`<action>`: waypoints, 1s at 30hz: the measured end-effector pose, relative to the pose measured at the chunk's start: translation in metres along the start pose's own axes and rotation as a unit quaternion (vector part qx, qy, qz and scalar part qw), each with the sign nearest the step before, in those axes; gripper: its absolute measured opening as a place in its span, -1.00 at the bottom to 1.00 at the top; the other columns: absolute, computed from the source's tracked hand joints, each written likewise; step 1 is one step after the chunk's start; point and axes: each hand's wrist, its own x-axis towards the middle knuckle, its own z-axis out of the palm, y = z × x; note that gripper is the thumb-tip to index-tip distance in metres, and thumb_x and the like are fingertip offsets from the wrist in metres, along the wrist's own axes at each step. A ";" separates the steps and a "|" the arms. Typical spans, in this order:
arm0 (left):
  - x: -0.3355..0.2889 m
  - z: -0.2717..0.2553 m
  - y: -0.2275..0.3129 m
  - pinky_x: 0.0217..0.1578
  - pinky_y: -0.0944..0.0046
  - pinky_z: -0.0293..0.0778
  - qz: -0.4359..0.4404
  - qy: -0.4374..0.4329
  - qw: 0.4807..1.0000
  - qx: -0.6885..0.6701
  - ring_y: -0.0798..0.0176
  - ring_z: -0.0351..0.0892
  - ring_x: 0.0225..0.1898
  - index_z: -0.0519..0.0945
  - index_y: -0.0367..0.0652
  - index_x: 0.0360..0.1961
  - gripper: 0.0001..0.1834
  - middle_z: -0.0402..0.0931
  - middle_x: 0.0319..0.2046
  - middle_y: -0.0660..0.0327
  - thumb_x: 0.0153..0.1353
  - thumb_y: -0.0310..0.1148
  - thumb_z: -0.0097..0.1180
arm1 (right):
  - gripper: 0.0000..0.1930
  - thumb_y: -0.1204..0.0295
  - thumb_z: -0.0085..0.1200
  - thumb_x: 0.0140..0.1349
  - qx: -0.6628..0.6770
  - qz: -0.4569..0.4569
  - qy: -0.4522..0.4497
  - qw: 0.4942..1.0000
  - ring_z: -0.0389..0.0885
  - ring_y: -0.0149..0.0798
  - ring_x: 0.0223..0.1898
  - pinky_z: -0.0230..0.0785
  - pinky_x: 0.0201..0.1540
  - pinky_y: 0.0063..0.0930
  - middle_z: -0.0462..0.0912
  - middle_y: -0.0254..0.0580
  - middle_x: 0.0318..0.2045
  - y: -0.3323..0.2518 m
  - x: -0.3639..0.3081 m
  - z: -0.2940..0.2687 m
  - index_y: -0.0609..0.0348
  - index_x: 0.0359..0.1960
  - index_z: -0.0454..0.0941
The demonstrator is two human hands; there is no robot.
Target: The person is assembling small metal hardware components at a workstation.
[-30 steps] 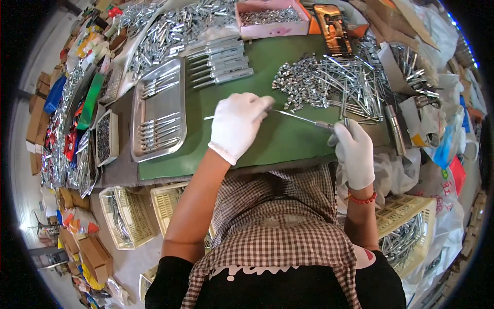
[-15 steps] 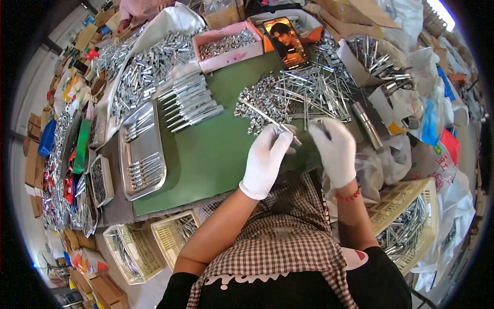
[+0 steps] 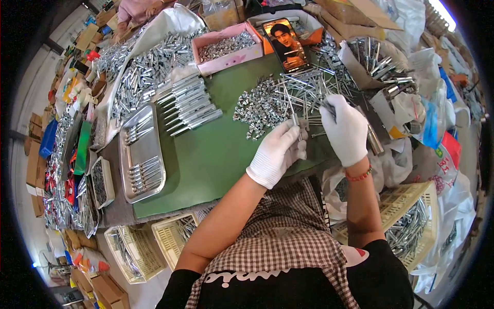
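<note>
Gloved in white, my left hand is closed around a thin metal rod, which sticks up and away from me. A thicker metal sleeve shows at the rod's lower end by my fingers. My right hand, also in a white glove with dark fingertips, is closed and held over the near right side of the pile of metal rods. Whatever its fingers pinch, if anything, cannot be made out. Left of the rods is a heap of small metal cone-shaped pieces.
A steel tray with rods stands left on the green mat, near a row of sleeved rods. Behind are a pink box of small parts and a phone. A thick metal cylinder lies right. Another person's hand shows far left.
My left hand has turned the rod more upright and shifted slightly right. My right hand has moved right and away from me, to the rod pile. The phone's picture has changed.
</note>
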 end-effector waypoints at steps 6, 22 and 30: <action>-0.003 -0.003 0.000 -0.30 0.39 0.26 0.001 0.002 0.999 -0.040 0.46 0.25 -0.34 0.41 -0.23 0.20 -0.57 0.37 -0.26 0.38 0.46 -0.19 0.01 | -0.89 0.51 0.25 0.07 0.099 -0.044 -0.045 0.993 0.63 -0.10 -0.46 0.44 -0.37 -0.30 0.64 -0.20 -0.53 -0.018 -0.021 -0.024 0.06 -0.33 0.66; -0.005 0.002 0.002 -0.38 0.41 0.22 -0.001 0.033 0.999 -0.019 0.48 0.19 -0.40 0.46 -0.20 0.15 -0.66 0.35 -0.31 0.39 0.47 -0.28 -0.06 | -0.93 0.47 0.22 0.07 0.063 -0.050 -0.029 0.996 0.62 -0.09 -0.43 0.43 -0.35 -0.27 0.62 -0.20 -0.51 -0.024 -0.016 -0.020 0.04 -0.38 0.67; -0.003 0.001 0.001 -0.46 0.43 0.21 -0.006 0.037 0.999 0.007 0.49 0.18 -0.45 0.45 -0.22 0.11 -0.72 0.31 -0.35 0.38 0.49 -0.33 -0.11 | -0.86 0.42 0.18 0.21 0.197 0.108 -0.126 0.966 0.68 -0.07 -0.40 0.47 -0.32 -0.41 0.69 -0.08 -0.43 -0.018 -0.014 -0.019 0.18 -0.27 0.69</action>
